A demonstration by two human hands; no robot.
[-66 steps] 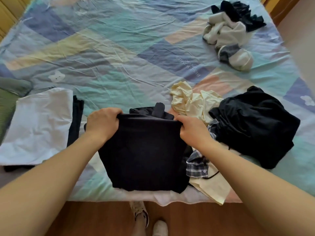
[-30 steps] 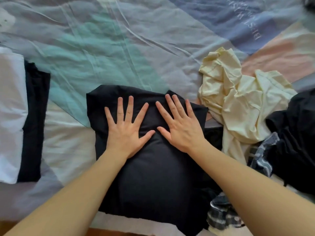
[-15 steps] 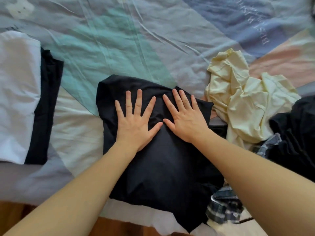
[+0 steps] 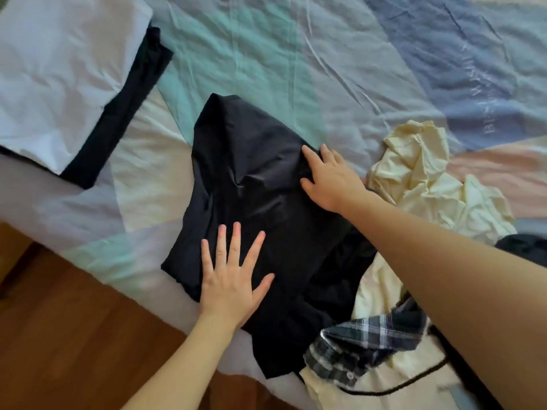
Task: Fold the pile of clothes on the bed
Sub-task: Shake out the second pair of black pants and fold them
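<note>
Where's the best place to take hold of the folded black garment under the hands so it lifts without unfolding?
Probably by its two long side edges, one hand sliding under each side. The folded black garment lies flat and long on the patchwork bedsheet; the left hand and right hand already rest flat there.

Pastel patchwork bedspread point(image 4: 296, 54), creased, reddish wooden floor point(image 4: 74, 335) beside bed edge
</note>
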